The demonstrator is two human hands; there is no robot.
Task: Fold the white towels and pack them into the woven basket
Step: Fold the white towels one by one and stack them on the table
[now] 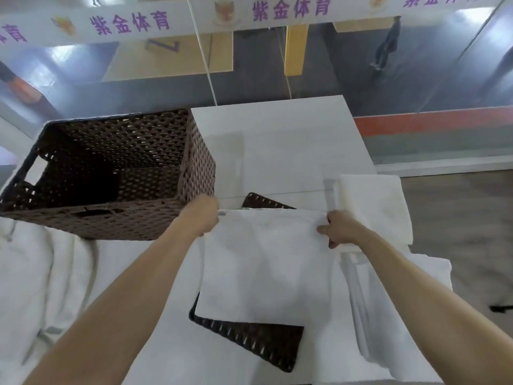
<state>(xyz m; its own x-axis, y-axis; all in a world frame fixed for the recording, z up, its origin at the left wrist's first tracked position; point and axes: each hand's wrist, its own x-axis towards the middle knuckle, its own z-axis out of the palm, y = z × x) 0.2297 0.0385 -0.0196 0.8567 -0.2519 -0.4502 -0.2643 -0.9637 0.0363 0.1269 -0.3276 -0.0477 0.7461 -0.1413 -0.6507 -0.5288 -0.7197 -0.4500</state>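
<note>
At the centre of the bench [277, 140], a white towel [266, 268] is spread as a flat rectangle, held by its two far corners. The left hand [202, 218] grips the far left corner with fingers curled round the hem. The right hand [340, 229] pinches the far right corner between thumb and curled fingers. Whether the cloth is lifted or lying flat cannot be told. Its surface is smooth, with faint creases and a small label at the far edge. Its near edge overlaps a flat woven panel [258, 343], dark brown and rectangular with rounded corners, which shows again beyond the far edge.

The woven basket [125, 220] stands on the bench just left of the towel, its near right corner close to the left hand. It is dark brown, box-shaped, of open lattice weave, with handle cut-outs in its left and near walls. A folded towel [374, 207], thick and terry-textured, lies just beyond the right hand. Further white cloth [402, 315] lies under the right forearm. Loose towels [41, 287] are heaped, crumpled, at the left, on the near side of the basket.

The bench is white and smooth. Beyond it are a grey floor [458, 212], a red strip [433, 123] and, overhead, a white banner [249, 12] with purple characters.
</note>
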